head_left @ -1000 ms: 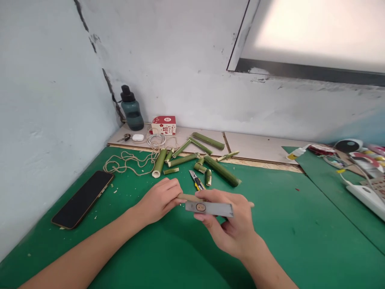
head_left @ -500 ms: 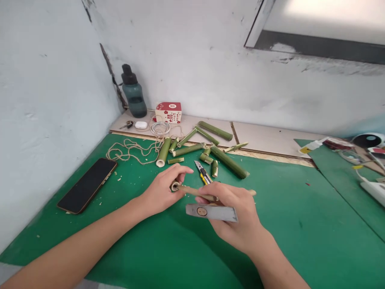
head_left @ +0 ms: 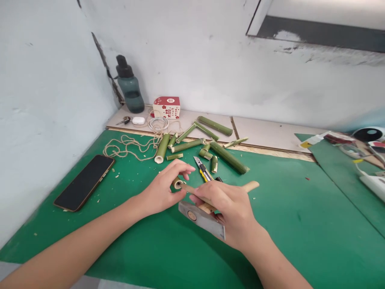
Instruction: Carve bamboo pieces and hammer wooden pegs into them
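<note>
My left hand [head_left: 164,186] curls around a short bamboo tube [head_left: 177,183], its thumb below the tube and its fingers arched above. The tube's open end faces right. In my right hand [head_left: 231,208] are a hammer [head_left: 200,218] and a thin bamboo stick [head_left: 189,188]. The hammer's grey head hangs below the fingers, and its wooden handle [head_left: 251,186] sticks out behind the hand. The stick's tip is at the tube's mouth; how far it reaches inside is hidden. A yellow utility knife [head_left: 204,170] lies just beyond my right hand, blade out.
Cut bamboo pieces [head_left: 228,157] lie along the back of the green table [head_left: 288,224]. Twine [head_left: 126,146] and a phone [head_left: 86,182] are on the left. A water bottle [head_left: 130,90] and a small box [head_left: 167,107] stand by the wall. A power strip [head_left: 374,186] sits far right.
The hammer head has tilted, its right end now lower, and more of the handle shows behind my right hand. The tube and stick stay together. The view has shifted slightly.
</note>
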A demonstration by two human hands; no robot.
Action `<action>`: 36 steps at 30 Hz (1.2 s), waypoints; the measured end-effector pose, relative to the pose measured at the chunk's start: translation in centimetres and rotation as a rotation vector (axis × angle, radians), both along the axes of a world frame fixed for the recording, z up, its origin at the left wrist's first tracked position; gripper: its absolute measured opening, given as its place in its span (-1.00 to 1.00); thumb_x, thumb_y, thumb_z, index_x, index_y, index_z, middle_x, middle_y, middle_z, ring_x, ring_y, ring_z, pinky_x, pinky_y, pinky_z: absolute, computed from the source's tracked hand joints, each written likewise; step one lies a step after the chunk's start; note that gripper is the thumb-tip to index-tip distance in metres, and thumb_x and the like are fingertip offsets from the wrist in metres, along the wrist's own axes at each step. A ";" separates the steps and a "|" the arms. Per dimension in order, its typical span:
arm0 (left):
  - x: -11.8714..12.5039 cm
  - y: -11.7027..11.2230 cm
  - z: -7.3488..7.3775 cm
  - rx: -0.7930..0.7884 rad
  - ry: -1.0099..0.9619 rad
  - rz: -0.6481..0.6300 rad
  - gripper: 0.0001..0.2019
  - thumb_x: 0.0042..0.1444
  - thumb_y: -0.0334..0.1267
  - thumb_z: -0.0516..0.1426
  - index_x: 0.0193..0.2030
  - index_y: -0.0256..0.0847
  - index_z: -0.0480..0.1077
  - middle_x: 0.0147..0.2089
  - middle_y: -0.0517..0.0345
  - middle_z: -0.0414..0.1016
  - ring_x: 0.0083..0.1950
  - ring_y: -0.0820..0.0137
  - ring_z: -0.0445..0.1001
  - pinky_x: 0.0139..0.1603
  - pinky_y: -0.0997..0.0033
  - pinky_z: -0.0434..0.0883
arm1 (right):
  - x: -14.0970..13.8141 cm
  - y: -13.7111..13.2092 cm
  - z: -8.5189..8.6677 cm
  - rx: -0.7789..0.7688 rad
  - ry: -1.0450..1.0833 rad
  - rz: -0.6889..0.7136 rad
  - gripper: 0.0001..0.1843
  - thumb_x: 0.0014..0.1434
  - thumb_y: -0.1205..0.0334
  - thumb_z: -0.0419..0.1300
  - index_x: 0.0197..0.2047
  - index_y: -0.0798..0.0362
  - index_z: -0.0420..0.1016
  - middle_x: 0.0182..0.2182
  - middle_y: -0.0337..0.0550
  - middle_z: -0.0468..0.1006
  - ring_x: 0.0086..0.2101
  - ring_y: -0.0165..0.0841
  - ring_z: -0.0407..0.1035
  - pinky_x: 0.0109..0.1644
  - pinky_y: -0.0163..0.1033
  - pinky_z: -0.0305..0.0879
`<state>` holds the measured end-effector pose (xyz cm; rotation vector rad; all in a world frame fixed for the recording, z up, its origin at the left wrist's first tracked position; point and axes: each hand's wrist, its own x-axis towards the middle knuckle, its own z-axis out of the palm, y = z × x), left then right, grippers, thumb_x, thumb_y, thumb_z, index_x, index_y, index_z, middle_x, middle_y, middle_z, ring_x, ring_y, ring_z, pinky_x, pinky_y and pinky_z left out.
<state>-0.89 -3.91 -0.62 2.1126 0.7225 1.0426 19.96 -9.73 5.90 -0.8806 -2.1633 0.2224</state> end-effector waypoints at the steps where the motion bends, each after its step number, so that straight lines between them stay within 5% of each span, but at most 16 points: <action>1: -0.1 0.1 0.0 0.042 0.045 0.008 -0.53 0.23 -0.49 0.18 0.25 -0.09 0.29 0.03 0.06 0.44 0.00 0.36 0.50 0.04 0.32 0.47 | 0.0 0.0 -0.1 0.007 0.008 -0.008 -0.82 0.25 0.44 0.22 -0.12 0.02 0.38 -0.43 -0.25 0.57 -0.49 -0.45 0.44 -0.40 -0.35 0.36; 4: -0.6 0.7 -0.2 0.203 0.224 0.026 -0.68 0.28 -0.41 0.20 0.14 -0.14 0.35 0.03 0.06 0.52 0.02 0.32 0.51 0.03 0.30 0.42 | -0.1 0.1 -0.2 0.035 0.033 -0.037 -0.82 0.24 0.49 0.23 -0.17 0.03 0.38 -0.47 -0.28 0.52 -0.50 -0.46 0.44 -0.41 -0.36 0.37; 6: -0.9 1.1 -0.3 0.285 0.309 0.048 -0.90 0.31 -0.31 0.21 -0.08 -0.17 0.39 -0.15 0.15 0.56 -0.15 0.35 0.51 -0.11 0.34 0.37 | -0.1 0.1 -0.3 0.062 0.041 -0.036 -0.81 0.24 0.49 0.23 -0.14 0.04 0.39 -0.48 -0.29 0.53 -0.49 -0.45 0.46 -0.41 -0.35 0.39; 10: -0.9 1.3 -0.3 0.270 0.314 0.083 -0.73 0.38 -0.18 0.14 -0.36 -0.18 0.29 -0.49 0.31 0.37 -0.47 0.48 0.30 -0.39 0.45 0.20 | -0.4 0.0 -0.9 0.096 0.052 -0.055 -0.84 0.29 0.47 0.22 -0.16 0.02 0.40 -0.47 -0.28 0.57 -0.46 -0.43 0.50 -0.38 -0.34 0.44; 20: -0.5 1.1 0.0 0.004 0.133 0.084 -0.65 0.37 -0.13 0.16 -0.44 -0.22 0.32 -0.56 0.37 0.25 -0.55 0.59 0.16 -0.52 0.57 0.13 | -0.9 -0.3 -1.4 0.173 0.064 -0.048 -0.79 0.27 0.55 0.15 -0.18 0.02 0.41 -0.41 -0.21 0.63 -0.43 -0.39 0.54 -0.39 -0.29 0.45; 31: -0.5 1.2 -0.2 -0.101 0.109 0.119 -0.64 0.33 -0.14 0.19 -0.47 -0.23 0.29 -0.61 0.41 0.14 -0.56 0.60 0.04 -0.55 0.58 0.05 | -0.9 -0.3 -1.9 0.233 0.020 -0.061 -0.82 0.28 0.50 0.21 -0.14 0.05 0.39 -0.40 -0.17 0.62 -0.47 -0.39 0.47 -0.41 -0.29 0.38; 36: -0.9 1.6 0.0 -0.169 0.155 -0.008 -0.64 0.29 -0.18 0.16 -0.51 -0.21 0.23 -0.60 0.38 0.11 -0.54 0.58 0.03 -0.54 0.56 0.05 | -0.6 0.0 -1.4 0.224 -0.016 -0.006 -0.83 0.31 0.49 0.16 -0.18 0.01 0.36 -0.45 -0.21 0.58 -0.47 -0.40 0.45 -0.42 -0.32 0.35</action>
